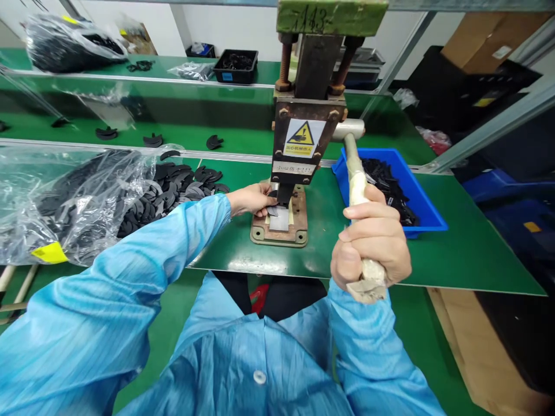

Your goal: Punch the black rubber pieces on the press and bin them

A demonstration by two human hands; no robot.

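At the foot of the press (297, 138) on the green table (321, 251), the left hand (251, 199) pinches a dark grey curved piece (272, 211) in its fingers. Right of the press, the right hand (375, 242) has its fingers wrapped round the lever (356, 179). Curved pieces (162, 190) heap left of the press; a blue bin (427, 212) stands right.

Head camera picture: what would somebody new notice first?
Probably the tall press in the middle, with a yellow warning triangle on its front. Below that, the left hand holds a dark piece, while the right hand grips the pale lever. Black pieces lie heaped at left; a blue bin sits at right.
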